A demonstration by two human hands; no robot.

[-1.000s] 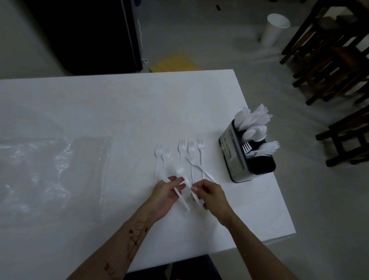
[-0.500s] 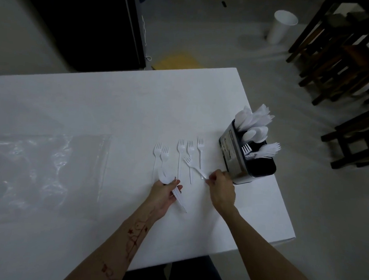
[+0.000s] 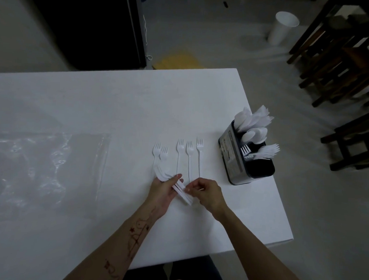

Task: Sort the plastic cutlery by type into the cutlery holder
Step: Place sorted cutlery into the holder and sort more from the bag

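Holder (image 3: 231, 158) with upright forks (image 3: 265, 152), spoons (image 3: 254, 134), knives (image 3: 254, 119)

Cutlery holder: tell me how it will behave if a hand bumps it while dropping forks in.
The cutlery holder stands upright near the table edge, so a hard shove might send it off. Cutlery fans out above its rim, probably making it top-heavy. Its shiny side looks like metal, likely giving some steadying weight.

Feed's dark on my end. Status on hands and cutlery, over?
Left hand holds a bunch of white cutlery. Right hand pinches at that bunch. Five forks loose on table. Path to holder clear.
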